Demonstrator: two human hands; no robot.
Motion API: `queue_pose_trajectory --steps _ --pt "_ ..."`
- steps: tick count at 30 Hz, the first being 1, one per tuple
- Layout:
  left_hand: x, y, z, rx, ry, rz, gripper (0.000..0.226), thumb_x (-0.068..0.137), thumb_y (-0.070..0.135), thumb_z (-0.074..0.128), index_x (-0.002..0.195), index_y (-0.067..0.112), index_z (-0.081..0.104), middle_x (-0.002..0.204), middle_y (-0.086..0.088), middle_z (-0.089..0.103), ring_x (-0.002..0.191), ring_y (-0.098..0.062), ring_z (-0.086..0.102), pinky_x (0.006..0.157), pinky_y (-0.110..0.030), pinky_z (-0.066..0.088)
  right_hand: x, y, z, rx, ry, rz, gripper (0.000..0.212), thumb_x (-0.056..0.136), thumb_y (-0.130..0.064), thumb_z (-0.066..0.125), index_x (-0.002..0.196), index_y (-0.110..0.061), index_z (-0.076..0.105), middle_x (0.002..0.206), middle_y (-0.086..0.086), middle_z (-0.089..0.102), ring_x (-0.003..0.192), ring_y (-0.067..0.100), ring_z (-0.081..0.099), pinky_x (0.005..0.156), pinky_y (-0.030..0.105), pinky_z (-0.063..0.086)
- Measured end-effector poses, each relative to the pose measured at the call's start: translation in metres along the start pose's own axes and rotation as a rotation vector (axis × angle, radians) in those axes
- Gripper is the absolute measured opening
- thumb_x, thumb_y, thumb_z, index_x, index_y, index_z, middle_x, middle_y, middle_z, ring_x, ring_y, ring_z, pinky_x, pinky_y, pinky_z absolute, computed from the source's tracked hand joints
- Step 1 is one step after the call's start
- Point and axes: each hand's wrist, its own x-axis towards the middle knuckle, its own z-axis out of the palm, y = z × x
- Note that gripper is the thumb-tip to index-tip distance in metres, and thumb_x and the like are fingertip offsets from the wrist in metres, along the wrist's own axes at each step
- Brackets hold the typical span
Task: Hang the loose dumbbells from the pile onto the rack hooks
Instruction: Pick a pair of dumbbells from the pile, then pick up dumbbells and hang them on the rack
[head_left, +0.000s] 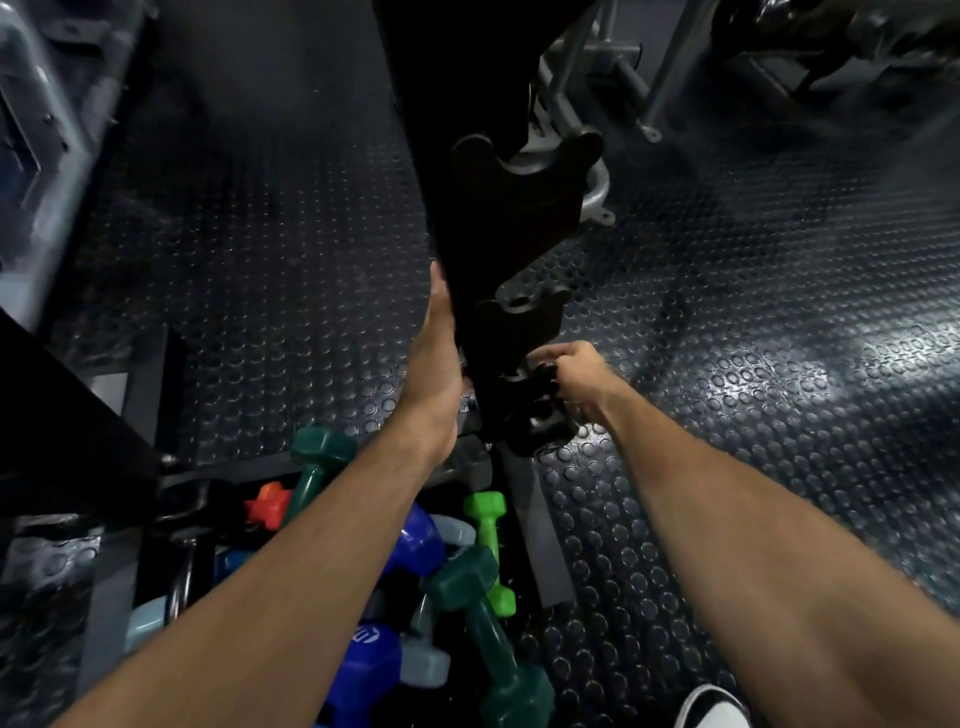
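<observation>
Forearms fill the near frame, both reaching away from me toward the rack post (467, 218). Left hand (434, 364) lies flat against the post's left side, fingers straight, holding nothing, looks like bracing. Right hand (576, 376) is curled around a black dumbbell (543, 410) at the lowest hook (511, 371) I can see; whether it's fully seated in the cradle I can't tell, too dark there.

Two hooks above it, middle hook (519, 317) and top hook (524, 176), both look bare. Higher part of the post is out of view.

Pile (415, 571) sits near, on the floor at the rack base, under my left forearm: dark green dumbbell (488, 634) nearest, bright green dumbbell (488, 540) just right of the blue dumbbell (410, 545), another dark green one (317, 467) further left, orange dumbbell (267, 504) beside it, plus grey-blue ones partly hidden.

Progress estimate: early. One dumbbell at a hook, at most, and most of the pile untouched. Left to do: finish seating the black one, then work through the coloured ones onto the free hooks. Hook count may be short of pile count from what I see.

White shoe (711, 709) at near right, studded rubber floor (779, 415) all around.
</observation>
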Motion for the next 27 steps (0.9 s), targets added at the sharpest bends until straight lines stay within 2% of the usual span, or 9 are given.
queue_pose_trajectory --steps 4,7,11,13,15,17,21,23,27 --pt "-0.003 0.003 0.000 0.004 -0.001 -0.009 0.064 0.099 0.071 0.032 0.148 0.035 0.051 0.140 0.008 0.063 0.131 -0.012 0.056 0.117 -0.051 0.039 0.000 0.000 -0.010 0.115 -0.058 0.090 0.036 0.102 -0.004 0.041 0.111 -0.005 0.076 0.135 0.025 0.063 0.104 0.031 0.065 0.090 0.041 0.061" --pt "-0.007 0.003 0.002 0.050 0.003 -0.008 0.072 0.092 0.079 0.033 0.151 0.039 0.046 0.148 0.009 0.056 0.137 -0.011 0.051 0.119 -0.052 0.035 -0.006 0.000 -0.012 0.130 -0.099 0.109 0.037 0.105 -0.030 0.045 0.104 -0.011 0.077 0.131 0.017 0.069 0.121 0.032 0.065 0.108 0.043 0.050" --pt "-0.008 0.007 0.000 0.059 -0.004 -0.011 0.067 0.098 0.074 0.031 0.152 0.037 0.044 0.150 0.007 0.054 0.136 -0.011 0.051 0.118 -0.051 0.037 -0.016 0.008 -0.004 0.257 -0.075 0.102 0.040 0.105 -0.040 0.048 0.120 -0.011 0.071 0.114 0.010 0.068 0.104 0.024 0.064 0.085 0.031 0.055" --pt "-0.011 0.012 -0.002 0.075 -0.019 0.003 0.064 0.100 0.070 0.031 0.153 0.038 0.042 0.152 0.007 0.052 0.138 -0.012 0.049 0.117 -0.051 0.038 -0.023 0.019 0.000 0.342 0.043 0.074 0.030 0.104 -0.034 0.051 0.107 -0.013 0.072 0.106 0.008 0.070 0.093 0.021 0.066 0.076 0.030 0.056" --pt "-0.016 0.015 -0.006 0.108 -0.031 0.025 0.060 0.101 0.068 0.031 0.152 0.039 0.043 0.150 0.010 0.052 0.138 -0.011 0.048 0.117 -0.048 0.038 -0.034 0.032 0.005 0.335 0.187 0.056 0.025 0.103 -0.032 0.053 0.097 -0.016 0.071 0.095 0.000 0.073 0.086 0.016 0.068 0.083 0.033 0.056" --pt "-0.024 0.015 -0.014 0.160 -0.035 0.044 0.064 0.100 0.071 0.030 0.154 0.039 0.039 0.155 0.010 0.047 0.144 -0.011 0.042 0.121 -0.048 0.031 -0.044 0.045 0.011 0.279 0.293 0.062 0.032 0.099 -0.039 0.056 0.112 -0.014 0.072 0.101 -0.001 0.073 0.100 0.019 0.067 0.099 0.042 0.051" --pt "-0.051 0.005 -0.044 0.220 0.001 -0.007 0.074 0.096 0.076 0.033 0.159 0.038 0.027 0.165 0.011 0.032 0.150 -0.012 0.033 0.125 -0.048 0.023 -0.077 0.059 0.029 0.245 0.407 0.066 0.037 0.102 -0.035 0.055 0.127 -0.010 0.067 0.109 0.001 0.068 0.099 0.017 0.059 0.089 0.028 0.043" --pt "-0.069 -0.001 -0.060 0.267 0.031 -0.041 0.076 0.094 0.077 0.037 0.159 0.038 0.029 0.162 0.012 0.036 0.148 -0.011 0.036 0.125 -0.043 0.023 -0.099 0.063 0.037 0.227 0.449 0.061 0.032 0.104 -0.031 0.055 0.129 -0.014 0.063 0.115 0.001 0.065 0.096 0.014 0.056 0.084 0.023 0.042" --pt "-0.114 -0.013 -0.095 0.412 0.103 -0.057 0.059 0.103 0.057 0.044 0.154 0.028 0.043 0.146 0.015 0.052 0.137 -0.005 0.044 0.111 -0.026 0.028 -0.142 0.076 0.062 0.188 0.444 0.092 0.035 0.103 -0.033 0.057 0.130 -0.012 0.062 0.119 0.005 0.065 0.105 0.021 0.055 0.092 0.029 0.040"
